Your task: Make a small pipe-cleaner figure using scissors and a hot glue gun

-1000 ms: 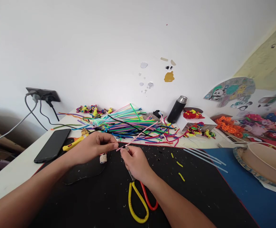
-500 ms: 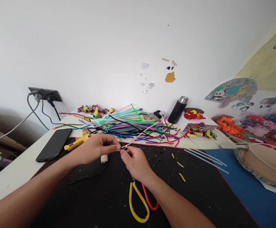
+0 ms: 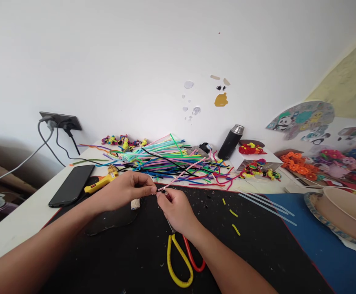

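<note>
My left hand (image 3: 136, 188) pinches the near end of a pink pipe cleaner (image 3: 184, 170), which slants up to the right over the pile. Touching its fingertips, my right hand (image 3: 176, 208) is closed at the same end; what its fingers hold is too small to tell. Under my right hand lie scissors (image 3: 180, 261) with one yellow and one red handle, their blades mostly hidden. A heap of coloured pipe cleaners (image 3: 165, 157) lies behind both hands. Short yellow-green pieces (image 3: 233, 213) rest on the black mat (image 3: 129, 253) to the right.
A phone (image 3: 71, 185) and a yellow glue gun (image 3: 101, 182) lie at the left. At the back right stand a black flask (image 3: 231, 142) and a white box (image 3: 257, 161). Clear glue sticks (image 3: 269, 206) lie near a bowl (image 3: 346, 216) on the right.
The whole view has shifted very slightly. My hands remain together at the end of the pink pipe cleaner, with hardly any movement.
</note>
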Demonstrator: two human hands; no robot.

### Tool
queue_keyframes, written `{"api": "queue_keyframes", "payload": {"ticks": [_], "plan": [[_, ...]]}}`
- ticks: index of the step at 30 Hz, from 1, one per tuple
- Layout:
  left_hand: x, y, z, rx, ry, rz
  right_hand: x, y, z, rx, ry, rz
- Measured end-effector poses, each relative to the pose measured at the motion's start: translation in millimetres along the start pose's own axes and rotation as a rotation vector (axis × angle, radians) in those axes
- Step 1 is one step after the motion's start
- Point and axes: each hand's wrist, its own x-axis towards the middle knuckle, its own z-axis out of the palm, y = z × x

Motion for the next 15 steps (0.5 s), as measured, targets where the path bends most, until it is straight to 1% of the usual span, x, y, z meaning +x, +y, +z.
{"api": "queue_keyframes", "payload": {"ticks": [8,15], "plan": [[0.2,2.9,0.4,0.001,0.003,0.014,-1.3,-2.4,0.0,-0.018,-0.017,-0.005],[0.5,2.4,-0.1,-0.047,-0.006,-0.024,-0.3,-0.1,-1.1,-0.008,-0.008,-0.014]]}}
